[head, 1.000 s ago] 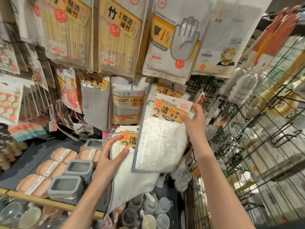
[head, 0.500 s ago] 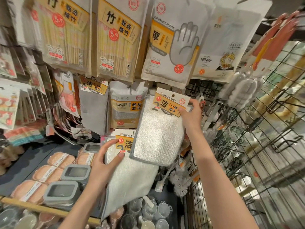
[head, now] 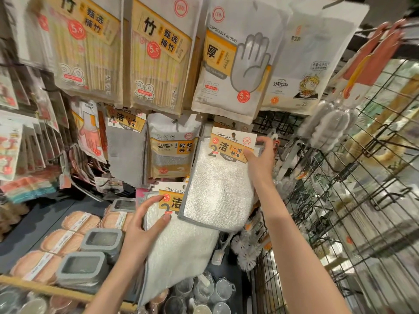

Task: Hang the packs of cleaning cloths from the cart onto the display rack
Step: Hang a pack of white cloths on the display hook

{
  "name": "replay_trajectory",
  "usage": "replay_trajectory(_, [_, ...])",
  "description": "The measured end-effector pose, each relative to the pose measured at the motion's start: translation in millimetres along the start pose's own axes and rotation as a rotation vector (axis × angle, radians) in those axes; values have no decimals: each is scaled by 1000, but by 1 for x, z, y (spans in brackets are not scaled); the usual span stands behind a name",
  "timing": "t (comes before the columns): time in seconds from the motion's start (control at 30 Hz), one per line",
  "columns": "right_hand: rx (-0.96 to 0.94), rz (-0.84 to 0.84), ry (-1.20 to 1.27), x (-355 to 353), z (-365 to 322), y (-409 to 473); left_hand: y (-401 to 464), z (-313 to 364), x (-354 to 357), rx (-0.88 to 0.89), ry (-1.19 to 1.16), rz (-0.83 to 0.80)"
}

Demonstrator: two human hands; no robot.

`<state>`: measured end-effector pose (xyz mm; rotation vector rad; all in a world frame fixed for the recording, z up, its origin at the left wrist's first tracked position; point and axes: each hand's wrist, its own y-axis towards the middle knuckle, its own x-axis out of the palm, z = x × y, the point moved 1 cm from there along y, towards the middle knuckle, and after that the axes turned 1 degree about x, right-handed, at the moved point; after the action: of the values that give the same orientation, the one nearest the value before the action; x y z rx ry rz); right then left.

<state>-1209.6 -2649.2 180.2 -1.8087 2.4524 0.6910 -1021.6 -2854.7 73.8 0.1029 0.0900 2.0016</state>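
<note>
A: Count of cloth packs in your hands?

B: Two in view. Your right hand (head: 260,159) pinches the upper pack (head: 220,184) at the right edge of its header card (head: 231,143), thumb on the front, fingers behind. The card is up against the rack, just under the glove pack (head: 235,64). Whether it is on a hook, cannot tell; the hook is hidden behind the card.

A: And the second?

B: Lower pack (head: 181,245), held in your left hand (head: 142,230). Fingers are spread over its front, the thumb at the edge of its orange label, the cloth drooping below your palm. The upper pack overlaps its top right corner. More may be stacked behind it; not readable.

A: Surroundings?

B: Top row: two chopstick packs (head: 158,55), the one glove pack, one white bag pack (head: 306,64). Second row, left of your upper pack: one sponge pack (head: 172,146), then a grey cloth pack (head: 127,150). On the shelf at lower left: two grey lidded boxes (head: 99,241) and several banded tan sponges (head: 65,241). Clear cups (head: 204,291) sit below the lower pack. White bottle brushes (head: 247,250) hang by your right forearm.

A: Obstructions?

B: The glove pack's lower edge hangs over the header card. The wire grid (head: 340,223) stands close on your right.
</note>
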Motion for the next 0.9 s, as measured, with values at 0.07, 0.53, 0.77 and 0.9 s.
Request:
replay_trajectory(0.07, [-9, 4, 17, 0, -1, -1, 0, 1, 0, 5, -11, -1])
replay_trajectory(0.53, [-17, -202, -225, 18, 4, 31, 1, 3, -10, -4, -63, 34])
replay_trajectory(0.77, [52, -301, -228, 12, -1, 19, 4, 3, -12, -15, -99, 50])
replay_trajectory(0.9, [22, -278, -232, 2, 2, -9, 1, 6, -5, 40, -73, 33])
